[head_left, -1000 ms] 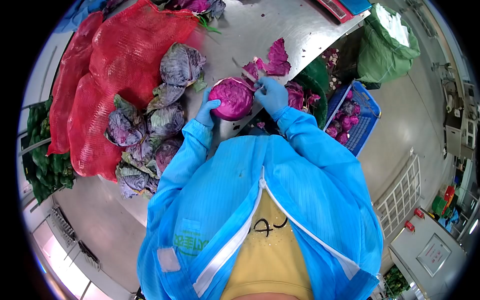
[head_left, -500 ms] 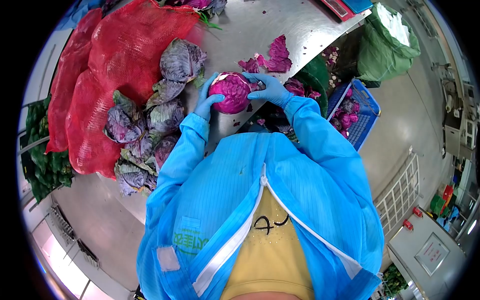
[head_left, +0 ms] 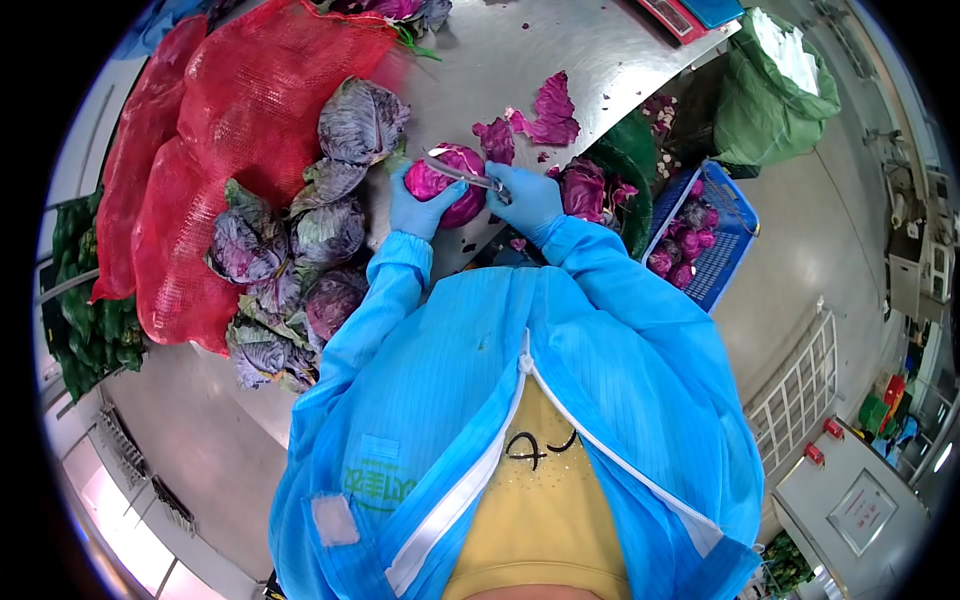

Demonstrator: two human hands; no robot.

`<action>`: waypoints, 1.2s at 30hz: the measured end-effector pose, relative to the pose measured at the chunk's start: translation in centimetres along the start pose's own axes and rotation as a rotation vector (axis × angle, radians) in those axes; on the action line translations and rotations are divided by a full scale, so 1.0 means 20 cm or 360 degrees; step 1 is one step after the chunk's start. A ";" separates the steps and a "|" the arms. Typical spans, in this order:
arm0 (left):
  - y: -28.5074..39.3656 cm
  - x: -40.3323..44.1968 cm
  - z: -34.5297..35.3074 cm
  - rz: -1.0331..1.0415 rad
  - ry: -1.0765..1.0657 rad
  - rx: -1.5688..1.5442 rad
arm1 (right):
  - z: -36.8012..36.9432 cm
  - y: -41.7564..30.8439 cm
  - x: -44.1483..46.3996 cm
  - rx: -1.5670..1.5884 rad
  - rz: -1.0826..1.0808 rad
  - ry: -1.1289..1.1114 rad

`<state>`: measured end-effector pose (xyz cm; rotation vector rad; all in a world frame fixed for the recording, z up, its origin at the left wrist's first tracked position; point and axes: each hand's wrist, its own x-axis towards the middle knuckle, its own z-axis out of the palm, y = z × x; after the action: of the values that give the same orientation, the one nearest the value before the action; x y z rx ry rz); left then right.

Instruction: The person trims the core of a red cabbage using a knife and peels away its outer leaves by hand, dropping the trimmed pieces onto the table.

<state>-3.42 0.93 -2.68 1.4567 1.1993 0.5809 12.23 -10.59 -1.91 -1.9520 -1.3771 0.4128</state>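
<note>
My left hand (head_left: pixel 416 212), in a blue glove, is wrapped round the near left side of a peeled red cabbage (head_left: pixel 464 207). My right hand (head_left: pixel 528 203), gloved too, grips the handle of a knife (head_left: pixel 459 174), whose blade lies across the top of the cabbage. The blade's contact with the head is too small to make out. Beyond my hands, loose purple leaves (head_left: pixel 553 112) lie on the metal table (head_left: pixel 470 75). To the left, several unpeeled red cabbages (head_left: pixel 362 122) with dull outer leaves are heaped.
Red mesh sacks (head_left: pixel 265 95) stand behind the heap at left. Off the table's right edge are a dark green bin (head_left: pixel 630 150) with purple leaves and a blue basket (head_left: pixel 735 235) of small purple heads. A green bag (head_left: pixel 775 110) stands farther back.
My right hand has left the cabbage's side and now has a knife over its top. My left hand has shifted slightly lower on the cabbage. More purple leaf shows at the bin.
</note>
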 end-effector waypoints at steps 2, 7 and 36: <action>0.00 -0.01 0.00 0.0005 -0.0010 -0.0045 | 0.03 -0.02 0.01 -0.0085 -0.0030 -0.0005; 0.05 -0.05 -0.04 -0.0004 -0.0146 -0.0065 | -0.12 0.08 0.22 0.0035 0.0546 0.0401; 0.06 -0.06 0.00 0.0369 -0.0156 0.0419 | -0.08 0.05 0.13 -0.0329 0.0108 -0.0037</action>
<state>-3.51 0.06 -1.22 1.8433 1.0661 0.5141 14.87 -9.03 -1.04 -2.1725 -1.4189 0.3367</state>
